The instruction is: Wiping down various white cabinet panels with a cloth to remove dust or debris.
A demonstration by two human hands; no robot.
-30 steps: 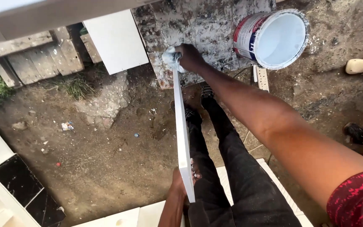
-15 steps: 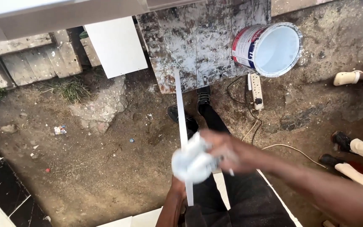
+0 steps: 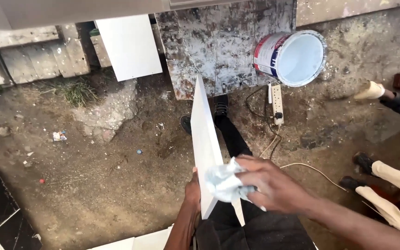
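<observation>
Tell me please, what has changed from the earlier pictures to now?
The right hand slid its crumpled cloth from the far end of the white panel back to the near end. The panel turned from edge-on to show its broad face. The left hand holds the near end as before; the paint bucket stayed on the board.

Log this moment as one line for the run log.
left hand: holds white board on edge | right hand: presses cloth on board | paint bucket: on ground

One head-worn view; looks steeply down, close over the hands, at dirt ground (image 3: pixel 93 185).
</observation>
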